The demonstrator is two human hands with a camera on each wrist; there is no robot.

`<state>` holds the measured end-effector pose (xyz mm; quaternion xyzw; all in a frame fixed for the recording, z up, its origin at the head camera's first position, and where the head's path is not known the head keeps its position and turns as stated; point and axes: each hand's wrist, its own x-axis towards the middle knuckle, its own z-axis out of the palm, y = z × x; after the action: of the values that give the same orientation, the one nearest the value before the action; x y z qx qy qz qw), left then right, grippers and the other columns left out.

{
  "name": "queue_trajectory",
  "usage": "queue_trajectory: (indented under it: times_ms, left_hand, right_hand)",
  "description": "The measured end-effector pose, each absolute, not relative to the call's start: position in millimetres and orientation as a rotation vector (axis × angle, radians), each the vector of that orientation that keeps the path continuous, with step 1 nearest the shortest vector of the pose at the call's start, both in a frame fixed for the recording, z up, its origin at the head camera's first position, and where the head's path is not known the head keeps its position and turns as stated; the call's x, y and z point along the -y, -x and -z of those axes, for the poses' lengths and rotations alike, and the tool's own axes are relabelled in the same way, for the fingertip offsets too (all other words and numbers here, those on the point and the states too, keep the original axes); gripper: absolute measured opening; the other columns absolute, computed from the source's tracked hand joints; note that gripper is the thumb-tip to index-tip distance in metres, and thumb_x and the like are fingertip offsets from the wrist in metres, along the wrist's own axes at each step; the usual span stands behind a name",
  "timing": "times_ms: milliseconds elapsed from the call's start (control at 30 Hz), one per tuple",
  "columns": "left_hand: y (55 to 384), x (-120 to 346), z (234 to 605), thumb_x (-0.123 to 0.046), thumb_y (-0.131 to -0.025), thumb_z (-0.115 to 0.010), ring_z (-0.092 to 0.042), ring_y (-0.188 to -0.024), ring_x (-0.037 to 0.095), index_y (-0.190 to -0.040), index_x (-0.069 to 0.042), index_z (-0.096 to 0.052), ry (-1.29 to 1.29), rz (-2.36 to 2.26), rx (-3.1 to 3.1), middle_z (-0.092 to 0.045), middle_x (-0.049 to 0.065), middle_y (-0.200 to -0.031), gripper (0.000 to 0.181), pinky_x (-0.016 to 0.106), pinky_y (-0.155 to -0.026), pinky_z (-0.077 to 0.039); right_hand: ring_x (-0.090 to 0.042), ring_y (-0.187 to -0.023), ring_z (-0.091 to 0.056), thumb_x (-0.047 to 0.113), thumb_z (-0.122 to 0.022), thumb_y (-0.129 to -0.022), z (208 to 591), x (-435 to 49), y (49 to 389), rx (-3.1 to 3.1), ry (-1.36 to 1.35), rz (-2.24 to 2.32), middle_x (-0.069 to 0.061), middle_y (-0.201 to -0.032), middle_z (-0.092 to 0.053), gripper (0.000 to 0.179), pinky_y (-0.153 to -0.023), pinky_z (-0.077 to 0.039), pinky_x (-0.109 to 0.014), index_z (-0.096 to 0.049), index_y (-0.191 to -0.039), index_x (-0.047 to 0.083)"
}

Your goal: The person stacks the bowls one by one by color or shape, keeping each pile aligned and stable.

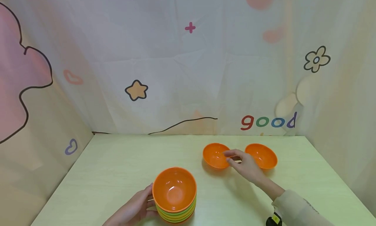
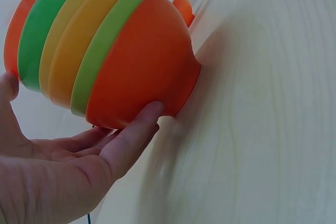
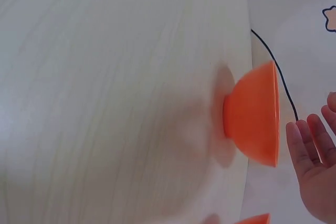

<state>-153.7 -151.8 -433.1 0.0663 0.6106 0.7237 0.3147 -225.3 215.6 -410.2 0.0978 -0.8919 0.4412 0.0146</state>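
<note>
A stack of nested bowls (image 1: 175,189) stands at the table's front middle, with an orange bowl (image 2: 142,61) at its base. Between that bowl and the orange one on top are green and yellow bowls. My left hand (image 1: 137,203) rests along the stack's left side, its fingers fairly straight against the lower bowls and its thumb at the upper rim. Farther back stands a single orange bowl (image 1: 213,155). My right hand (image 1: 244,166) hovers by that bowl's right rim, fingers loosely bent and holding nothing; in the right wrist view a gap shows between fingertips and bowl.
Another orange bowl (image 1: 265,156) stands behind and to the right of my right hand, partly hidden by it. The pale wooden table (image 1: 117,164) meets a printed curtain (image 1: 176,98) at the back. Cloth also hangs along both sides.
</note>
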Motion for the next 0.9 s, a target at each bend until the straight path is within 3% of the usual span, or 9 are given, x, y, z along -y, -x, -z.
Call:
queue_trajectory:
  times_ms: [333, 900]
  left_hand:
    - [155, 152, 434, -0.058, -0.091, -0.037, -0.054, -0.111, 0.024, -0.143, 0.0, -0.025, -0.17, -1.893, -1.586, -0.045, 0.018, -0.135, 0.079, 0.046, -0.089, -0.049]
    - [156, 152, 432, -0.059, -0.091, -0.038, -0.054, -0.11, 0.023, -0.143, 0.0, -0.025, -0.145, -1.889, -1.572, -0.047, 0.016, -0.134, 0.079, 0.045, -0.089, -0.049]
  right_hand:
    - [-0.029, -0.096, -0.061, 0.016, -0.06, -0.089, 406, -234, 239, 2.79, -0.313, -1.181, -0.012, -0.112, -0.063, 0.028, -0.075, -0.055, -0.034, -0.061, -0.116, 0.008]
    - [-0.031, -0.098, -0.061, 0.013, -0.06, -0.088, 403, -277, 258, 2.773, -0.353, -0.85, -0.016, -0.114, -0.062, 0.034, -0.087, -0.049, -0.047, -0.059, -0.121, 0.005]
